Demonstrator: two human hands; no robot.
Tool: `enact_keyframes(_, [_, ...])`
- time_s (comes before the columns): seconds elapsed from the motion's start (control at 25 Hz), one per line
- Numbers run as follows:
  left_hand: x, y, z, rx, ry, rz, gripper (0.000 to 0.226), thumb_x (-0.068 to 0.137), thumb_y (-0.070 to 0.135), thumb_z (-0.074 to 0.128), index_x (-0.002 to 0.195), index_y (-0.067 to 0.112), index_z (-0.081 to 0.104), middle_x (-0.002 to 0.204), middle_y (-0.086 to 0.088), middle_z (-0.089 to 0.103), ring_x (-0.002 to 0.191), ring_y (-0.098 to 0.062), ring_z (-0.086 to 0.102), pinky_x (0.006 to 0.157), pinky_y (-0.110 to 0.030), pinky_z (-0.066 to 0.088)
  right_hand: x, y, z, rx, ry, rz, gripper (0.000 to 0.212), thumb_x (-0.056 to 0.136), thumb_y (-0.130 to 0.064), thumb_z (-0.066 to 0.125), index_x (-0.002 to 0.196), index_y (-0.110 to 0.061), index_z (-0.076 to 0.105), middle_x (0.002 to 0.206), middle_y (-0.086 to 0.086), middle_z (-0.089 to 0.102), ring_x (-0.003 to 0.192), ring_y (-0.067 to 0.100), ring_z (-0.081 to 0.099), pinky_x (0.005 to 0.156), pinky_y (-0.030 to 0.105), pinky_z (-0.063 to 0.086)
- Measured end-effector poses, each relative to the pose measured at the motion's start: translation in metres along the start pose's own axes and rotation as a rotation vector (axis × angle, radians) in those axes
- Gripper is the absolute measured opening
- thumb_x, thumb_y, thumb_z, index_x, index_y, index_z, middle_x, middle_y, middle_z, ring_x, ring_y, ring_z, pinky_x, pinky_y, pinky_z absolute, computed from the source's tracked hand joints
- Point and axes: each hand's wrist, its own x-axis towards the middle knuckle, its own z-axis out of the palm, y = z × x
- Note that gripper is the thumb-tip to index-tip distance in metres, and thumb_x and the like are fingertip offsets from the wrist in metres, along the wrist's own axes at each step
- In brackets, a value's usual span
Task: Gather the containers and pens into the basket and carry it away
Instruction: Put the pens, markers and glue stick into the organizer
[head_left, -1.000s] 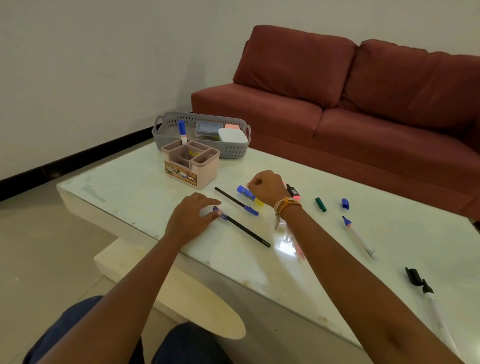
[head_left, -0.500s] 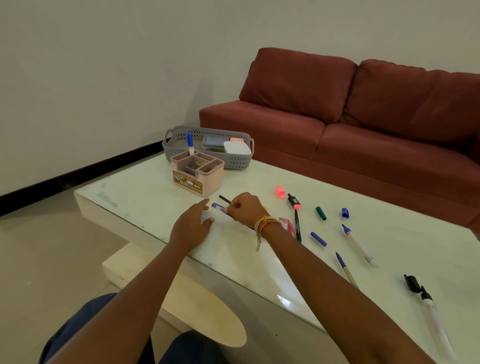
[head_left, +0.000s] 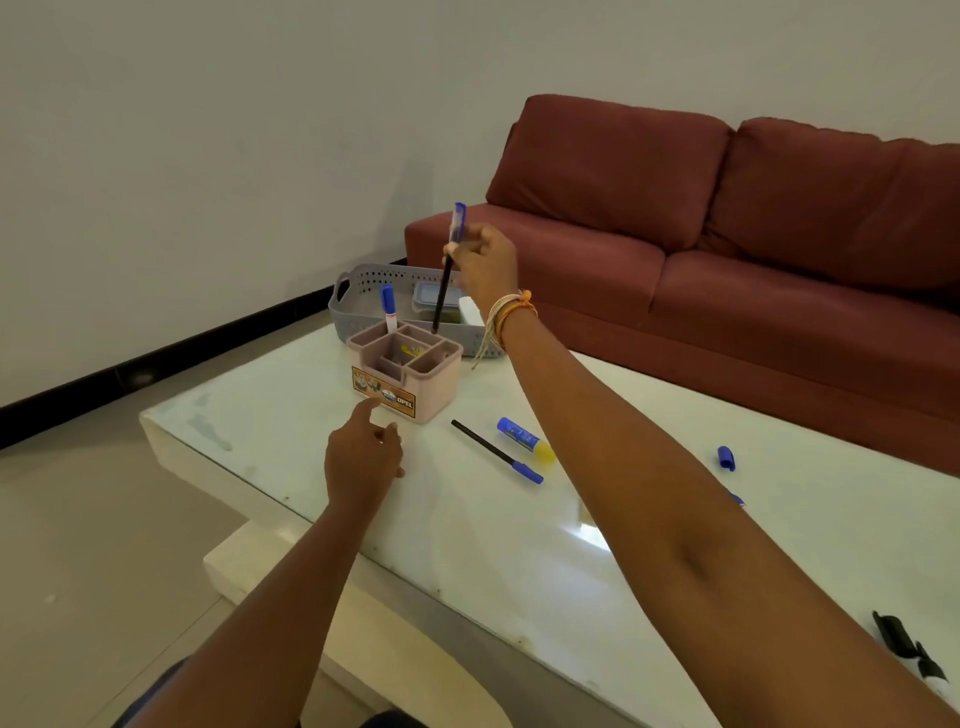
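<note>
My right hand (head_left: 483, 265) holds a black pen with a blue cap (head_left: 447, 275) upright, its tip just above the back compartment of the pink pen organizer (head_left: 410, 376). A blue-capped marker (head_left: 388, 307) stands in that organizer. Behind it sits the grey basket (head_left: 358, 306) with lidded containers (head_left: 435, 299) inside. My left hand (head_left: 363, 457) hovers over the table in front of the organizer, fingers apart, index finger pointing forward. On the table lie another black pen with a blue cap (head_left: 496, 451) and a blue-and-yellow highlighter (head_left: 524, 440).
A loose blue cap (head_left: 726, 458) lies right of my right arm, and a black marker (head_left: 906, 649) sits at the table's right edge. A red sofa (head_left: 727, 249) stands behind the white glass-topped table (head_left: 291, 415). My right arm hides other pens.
My right hand has lifted a black pen off the table and carried it up over the organizer. My left hand has let go of the pen and moved forward. The view shifted.
</note>
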Motion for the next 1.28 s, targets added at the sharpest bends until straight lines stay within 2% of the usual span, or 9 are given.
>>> enact_keyframes(0.16, [0.005,0.003,0.001,0.116,-0.024,0.037,0.039,0.090,0.029,0.054,0.129,0.027,0.048,0.053,0.005,0.064,0.051,-0.005,0.063,0.070,-0.025,0.054,0.018,0.017,0.017,-0.137,-0.006,-0.043,0.016,0.084,-0.004,0.066,0.098,-0.011,0.064,0.081,0.004,0.069,0.081,0.024,0.068,0.080,0.042,0.058])
enact_keyframes(0.44, [0.014,0.005,0.004,0.250,-0.088,0.064,0.043,0.091,0.038,0.049,0.132,0.034,0.040,0.087,-0.002,0.072,0.078,-0.022,0.068,0.079,-0.041,0.058,0.010,0.052,0.045,-0.275,-0.055,0.039,0.020,0.083,-0.003,0.066,0.102,-0.006,0.066,0.097,0.013,0.071,0.092,0.027,0.068,0.085,0.038,0.057])
enact_keyframes(0.56, [0.013,0.005,0.003,0.242,-0.071,0.086,0.042,0.091,0.037,0.049,0.132,0.034,0.042,0.083,0.000,0.073,0.077,-0.020,0.067,0.077,-0.040,0.058,0.008,0.066,0.038,-0.480,-0.109,0.119,0.024,0.082,-0.007,0.066,0.107,-0.005,0.070,0.104,0.014,0.072,0.095,0.027,0.066,0.088,0.032,0.052])
enact_keyframes(0.8, [0.009,0.005,0.001,0.226,-0.064,0.142,0.035,0.089,0.038,0.052,0.124,0.036,0.048,0.065,0.004,0.069,0.074,-0.017,0.066,0.075,-0.037,0.055,-0.009,0.065,0.002,-0.803,-0.180,0.189,0.032,0.082,-0.013,0.066,0.110,0.002,0.063,0.096,0.017,0.065,0.086,0.027,0.062,0.069,0.024,0.050])
enact_keyframes(0.96, [0.006,0.003,0.000,0.227,-0.065,0.162,0.019,0.088,0.035,0.054,0.106,0.031,0.058,0.054,0.005,0.065,0.065,-0.012,0.065,0.068,-0.028,0.052,-0.046,0.065,-0.027,-0.906,-0.555,0.547,0.026,0.082,-0.005,0.069,0.105,-0.001,0.059,0.096,0.022,0.067,0.071,0.026,0.066,0.073,0.038,0.059])
enact_keyframes(1.04, [0.003,0.002,0.000,0.216,-0.061,0.168,0.014,0.087,0.031,0.055,0.099,0.031,0.061,0.049,0.007,0.063,0.058,-0.006,0.063,0.059,-0.019,0.043,-0.066,0.068,-0.032,-1.114,-0.697,0.539,0.034,0.078,-0.013,0.076,0.107,-0.003,0.061,0.097,0.015,0.070,0.084,0.026,0.070,0.086,0.039,0.057])
enact_keyframes(1.12, [0.001,0.004,-0.002,0.208,-0.062,0.137,0.012,0.087,0.029,0.053,0.094,0.030,0.063,0.048,0.008,0.062,0.053,-0.001,0.060,0.055,-0.015,0.037,-0.076,0.069,-0.032,-1.266,-0.711,0.425,0.027,0.074,-0.021,0.078,0.093,-0.009,0.063,0.083,0.007,0.070,0.075,0.020,0.068,0.081,0.031,0.056])
enact_keyframes(1.2, [0.002,0.004,-0.003,0.206,-0.076,0.113,0.014,0.088,0.029,0.052,0.092,0.028,0.065,0.051,0.007,0.064,0.054,-0.003,0.061,0.056,-0.015,0.038,-0.077,0.062,-0.034,-1.225,-0.688,0.423,0.020,0.073,-0.022,0.078,0.076,-0.011,0.061,0.071,0.002,0.066,0.062,0.015,0.061,0.067,0.026,0.055])
enact_keyframes(1.28, [0.002,0.005,-0.003,0.206,-0.093,0.100,0.015,0.090,0.029,0.052,0.093,0.024,0.066,0.056,0.006,0.067,0.055,-0.006,0.063,0.058,-0.017,0.041,-0.069,0.048,-0.037,-0.901,-0.655,0.558,0.016,0.079,-0.020,0.073,0.074,-0.010,0.061,0.073,0.004,0.067,0.060,0.014,0.061,0.055,0.022,0.055])
